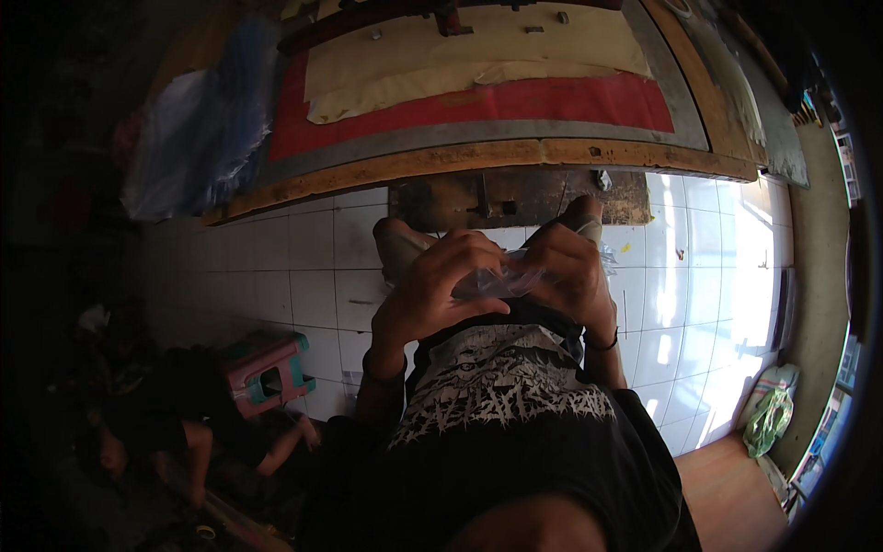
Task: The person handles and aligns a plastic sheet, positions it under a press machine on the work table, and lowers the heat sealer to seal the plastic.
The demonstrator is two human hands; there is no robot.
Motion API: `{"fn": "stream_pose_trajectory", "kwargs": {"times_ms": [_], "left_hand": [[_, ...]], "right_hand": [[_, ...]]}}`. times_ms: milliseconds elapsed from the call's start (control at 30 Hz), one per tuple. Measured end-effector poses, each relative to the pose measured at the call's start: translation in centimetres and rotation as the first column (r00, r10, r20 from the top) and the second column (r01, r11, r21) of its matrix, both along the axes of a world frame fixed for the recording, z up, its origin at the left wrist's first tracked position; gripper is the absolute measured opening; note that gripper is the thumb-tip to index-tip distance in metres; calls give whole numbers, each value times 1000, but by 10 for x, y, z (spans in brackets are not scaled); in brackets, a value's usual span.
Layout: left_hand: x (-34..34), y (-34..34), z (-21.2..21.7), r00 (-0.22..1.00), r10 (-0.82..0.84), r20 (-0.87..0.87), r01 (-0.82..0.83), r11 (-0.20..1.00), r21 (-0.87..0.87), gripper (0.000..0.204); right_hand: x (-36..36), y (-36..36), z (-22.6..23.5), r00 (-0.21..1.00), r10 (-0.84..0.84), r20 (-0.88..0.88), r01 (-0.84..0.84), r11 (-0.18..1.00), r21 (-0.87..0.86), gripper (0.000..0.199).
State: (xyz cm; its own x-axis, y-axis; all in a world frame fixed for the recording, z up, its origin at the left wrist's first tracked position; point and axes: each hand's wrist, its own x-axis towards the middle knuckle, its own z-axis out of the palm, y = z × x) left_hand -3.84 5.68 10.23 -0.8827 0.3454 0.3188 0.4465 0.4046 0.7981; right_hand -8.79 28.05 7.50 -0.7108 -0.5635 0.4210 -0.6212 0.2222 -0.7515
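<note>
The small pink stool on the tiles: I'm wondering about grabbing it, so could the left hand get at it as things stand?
Probably not right away: the left hand and right hand both grip a clear plastic bag, and the stool sits apart, lower left.
</note>
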Motion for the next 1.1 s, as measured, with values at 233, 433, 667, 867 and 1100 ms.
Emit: {"fn": "stream_pose_trajectory", "kwargs": {"times_ms": [233, 433, 667, 867, 1100], "left_hand": [[-2, -6, -1, 988, 28, 153, -34, 999, 33, 42], [-16, -9, 14, 995, 97, 9, -96, 995, -29, 41], [-43, -7, 32, 993, 52, 101, -59, 996, 72, 29], [-73, -5, 64, 980, 76, 186, -61, 994, -87, 18], [-140, -18, 67, 975, -21, 221, 37, 997, -71, 25]], "right_hand": [[0, -9, 6, 998, -3, 69, 8, 998, -66, 24], [-4, -11, 20, 991, -12, 132, 26, 994, -102, 24], [-14, -20, 19, 945, -147, 293, 208, 959, -191, 27], [-40, -24, 36, 901, -96, 422, 211, 949, -233, 26], [-98, -33, 36, 923, -93, 374, 226, 917, -328, 19]]}}
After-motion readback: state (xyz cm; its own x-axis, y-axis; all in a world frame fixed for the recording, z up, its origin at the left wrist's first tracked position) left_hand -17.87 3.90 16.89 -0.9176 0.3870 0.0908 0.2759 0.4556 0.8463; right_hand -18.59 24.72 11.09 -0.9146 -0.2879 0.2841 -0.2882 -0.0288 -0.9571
